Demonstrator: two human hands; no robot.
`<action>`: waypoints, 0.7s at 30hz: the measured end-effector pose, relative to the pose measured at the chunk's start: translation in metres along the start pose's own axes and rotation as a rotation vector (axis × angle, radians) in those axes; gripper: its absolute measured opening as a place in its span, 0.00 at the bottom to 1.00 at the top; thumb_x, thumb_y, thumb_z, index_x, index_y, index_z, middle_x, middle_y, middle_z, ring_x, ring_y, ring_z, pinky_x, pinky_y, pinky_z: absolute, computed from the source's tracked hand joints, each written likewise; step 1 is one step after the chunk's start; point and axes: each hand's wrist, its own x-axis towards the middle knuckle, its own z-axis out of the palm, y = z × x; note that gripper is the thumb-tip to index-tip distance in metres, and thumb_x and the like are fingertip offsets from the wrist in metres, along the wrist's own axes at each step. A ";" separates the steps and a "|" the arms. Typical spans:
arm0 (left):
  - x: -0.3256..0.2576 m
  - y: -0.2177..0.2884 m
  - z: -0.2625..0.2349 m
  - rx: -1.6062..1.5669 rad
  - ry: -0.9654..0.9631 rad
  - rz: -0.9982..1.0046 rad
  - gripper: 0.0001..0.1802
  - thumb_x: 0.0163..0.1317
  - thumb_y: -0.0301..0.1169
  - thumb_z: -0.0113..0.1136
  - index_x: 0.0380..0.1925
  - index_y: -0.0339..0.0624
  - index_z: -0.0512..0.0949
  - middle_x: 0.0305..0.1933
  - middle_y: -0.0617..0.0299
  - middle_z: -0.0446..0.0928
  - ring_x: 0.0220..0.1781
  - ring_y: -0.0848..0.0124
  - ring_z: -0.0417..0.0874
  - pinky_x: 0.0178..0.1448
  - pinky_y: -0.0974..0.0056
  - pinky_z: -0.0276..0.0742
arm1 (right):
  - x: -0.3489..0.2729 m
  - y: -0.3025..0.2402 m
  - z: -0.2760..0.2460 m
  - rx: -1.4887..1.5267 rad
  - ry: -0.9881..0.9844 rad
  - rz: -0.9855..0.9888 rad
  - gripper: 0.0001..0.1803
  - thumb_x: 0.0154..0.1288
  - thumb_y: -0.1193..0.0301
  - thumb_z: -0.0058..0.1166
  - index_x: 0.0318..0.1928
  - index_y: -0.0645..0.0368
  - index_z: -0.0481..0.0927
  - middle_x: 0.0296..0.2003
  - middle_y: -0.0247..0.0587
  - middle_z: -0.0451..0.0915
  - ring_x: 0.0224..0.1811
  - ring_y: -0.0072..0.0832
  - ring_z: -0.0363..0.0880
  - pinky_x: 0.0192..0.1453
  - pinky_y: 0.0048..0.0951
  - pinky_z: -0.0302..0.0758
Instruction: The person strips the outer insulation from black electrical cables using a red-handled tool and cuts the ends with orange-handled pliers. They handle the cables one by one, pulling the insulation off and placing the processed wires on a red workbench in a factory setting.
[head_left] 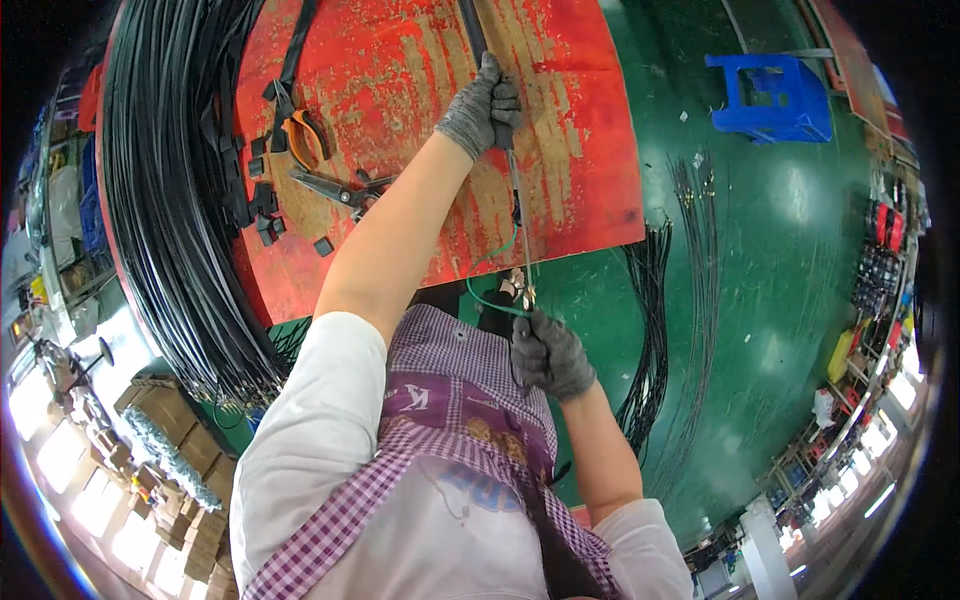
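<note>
My left hand (485,108), in a grey glove, is closed around a flat black sleeve (472,28) above the red table. From below that fist, thin wires (524,215) run toward me past the table's near edge. Their lower end meets my right hand (552,355), also gloved and closed, held in front of my apron. Shiny metal ends (529,296) show just above its fingers. A green wire (470,283) loops out to the left between both hands. What lies inside each fist is hidden.
On the worn red table (590,130) lie orange-handled pliers (305,138), scissors (335,188) and small black pieces (265,200). A thick bundle of black cables (165,200) covers its left side. More cables (650,340) hang at right; a blue plastic stool (815,105) stands beyond.
</note>
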 end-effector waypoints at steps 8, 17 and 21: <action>0.002 0.001 -0.012 -0.146 -0.101 -0.050 0.20 0.50 0.51 0.51 0.15 0.49 0.64 0.09 0.74 0.57 0.08 0.83 0.53 0.10 0.77 0.53 | 0.022 -0.013 -0.008 -0.004 -0.077 0.049 0.18 0.55 0.52 0.47 0.29 0.54 0.70 0.10 0.22 0.57 0.08 0.14 0.50 0.09 0.17 0.48; 0.005 0.001 -0.008 -0.117 -0.065 -0.012 0.20 0.51 0.50 0.51 0.16 0.48 0.64 0.09 0.74 0.57 0.08 0.83 0.54 0.10 0.78 0.54 | 0.011 -0.018 0.002 -0.117 0.037 -0.015 0.17 0.55 0.53 0.47 0.29 0.55 0.70 0.10 0.22 0.58 0.08 0.13 0.51 0.09 0.16 0.48; 0.006 0.003 -0.009 -0.079 -0.092 -0.016 0.20 0.50 0.50 0.52 0.17 0.47 0.65 0.09 0.74 0.57 0.08 0.84 0.54 0.10 0.78 0.53 | 0.019 -0.026 0.009 -0.098 0.019 -0.063 0.16 0.57 0.54 0.45 0.28 0.55 0.70 0.11 0.22 0.59 0.08 0.13 0.52 0.09 0.16 0.49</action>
